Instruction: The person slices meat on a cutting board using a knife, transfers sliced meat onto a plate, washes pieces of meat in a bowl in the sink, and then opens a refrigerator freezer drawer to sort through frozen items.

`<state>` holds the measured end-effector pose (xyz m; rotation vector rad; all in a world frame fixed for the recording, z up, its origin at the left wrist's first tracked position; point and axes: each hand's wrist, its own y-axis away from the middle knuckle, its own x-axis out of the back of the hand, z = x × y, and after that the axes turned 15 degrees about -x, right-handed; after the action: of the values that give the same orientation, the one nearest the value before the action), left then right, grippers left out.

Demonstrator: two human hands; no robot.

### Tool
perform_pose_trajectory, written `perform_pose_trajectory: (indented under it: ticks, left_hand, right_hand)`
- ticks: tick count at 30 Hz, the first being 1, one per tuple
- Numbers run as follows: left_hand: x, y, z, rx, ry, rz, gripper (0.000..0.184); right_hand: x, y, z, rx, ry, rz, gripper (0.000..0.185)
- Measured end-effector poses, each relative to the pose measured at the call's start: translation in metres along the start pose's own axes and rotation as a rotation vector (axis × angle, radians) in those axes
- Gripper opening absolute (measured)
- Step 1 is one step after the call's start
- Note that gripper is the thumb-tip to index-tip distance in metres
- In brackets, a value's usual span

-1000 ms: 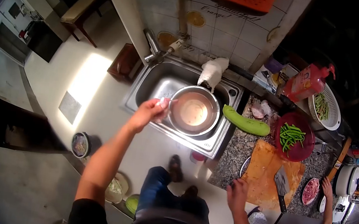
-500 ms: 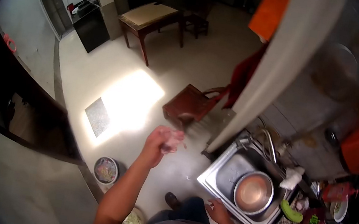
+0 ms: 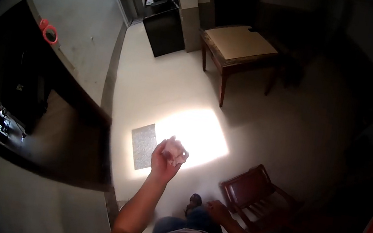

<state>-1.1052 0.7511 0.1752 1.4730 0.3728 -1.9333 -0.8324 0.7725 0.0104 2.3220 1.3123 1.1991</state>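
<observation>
My left hand (image 3: 163,163) is stretched out in front of me over the floor, its fingers closed around a pale pink, uneven lump (image 3: 175,152) that looks like raw meat. A darker red patch shows on the side by my thumb. Low beside my right thigh hangs my right hand (image 3: 218,213), in dim light. Its fingers are loosely bent and nothing shows in them. The nearest thing to it is a reddish-brown wooden chair (image 3: 249,189), just to its right.
A wooden table (image 3: 241,42) stands farther back, with a black cabinet (image 3: 164,31) to its left. Bright light falls on the floor around a grey speckled square (image 3: 143,146). On the left is a dark opening in the wall, with pink rings (image 3: 49,33) above it.
My view has swung left, so the sink, metal pot and counter items are out of sight. The pink lump remains in my left hand. My right hand has moved off the sink's edge.
</observation>
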Motion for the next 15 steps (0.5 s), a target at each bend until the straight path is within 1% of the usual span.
perform_pose_trajectory:
  ticks: [1,2,3,4,5,6,7,8,9,11,12,13,14,15]
  left_hand:
    - [0.002,-0.045,-0.005,0.103,0.142,-0.189,0.027]
    - [-0.003,-0.085,-0.015,0.134,0.137,-0.276,0.026]
    - [-0.007,-0.124,-0.026,0.136,0.08,-0.351,0.025]
    - [-0.014,-0.162,-0.039,0.128,0.037,-0.403,0.025]
    - [-0.022,-0.2,-0.055,0.131,0.011,-0.445,0.024]
    - [-0.039,-0.234,-0.073,0.141,0.0,-0.444,0.024]
    - [-0.056,-0.267,-0.091,0.151,-0.011,-0.444,0.025]
    - [-0.069,-0.302,-0.114,0.241,0.017,-0.443,0.024]
    - [-0.07,-0.34,-0.142,0.253,-0.007,-0.498,0.023]
    - [-0.073,-0.419,-0.198,0.271,-0.055,-0.61,0.024]
    - [-0.086,-0.461,-0.233,0.166,-0.142,-0.826,0.027]
    - [-0.103,-0.489,-0.267,0.274,-0.124,-0.658,0.031]
    - [-0.117,-0.517,-0.3,0.239,-0.234,-0.725,0.031]
    - [-0.119,-0.539,-0.329,0.313,-0.21,-0.737,0.034]
  right_hand:
    - [0.037,-0.022,-0.019,-0.022,0.015,-0.021,0.042]
    - [0.063,-0.045,-0.021,0.037,-0.026,0.067,0.04]
    - [0.088,-0.069,-0.017,0.037,-0.061,0.096,0.038]
    - [0.112,-0.094,-0.011,0.045,-0.097,0.122,0.037]
    - [0.141,-0.117,-0.005,-0.023,-0.151,0.141,0.035]
    - [0.158,-0.136,0.008,-0.084,-0.209,0.148,0.033]
    - [0.14,-0.194,0.076,-0.099,-0.273,0.204,0.031]
    - [0.158,-0.211,0.099,-0.208,-0.334,0.296,0.029]
    - [0.176,-0.224,0.122,-0.325,-0.397,0.388,0.028]
    - [0.168,-0.254,0.219,-0.33,-0.351,0.663,0.036]
    - [0.192,-0.26,0.239,-0.494,-0.339,0.629,0.035]
    - [0.208,-0.257,0.255,-0.685,-0.329,0.518,0.034]
    - [0.232,-0.253,0.263,-0.853,-0.344,0.403,0.033]
    - [0.251,-0.246,0.269,-0.957,-0.375,0.333,0.032]
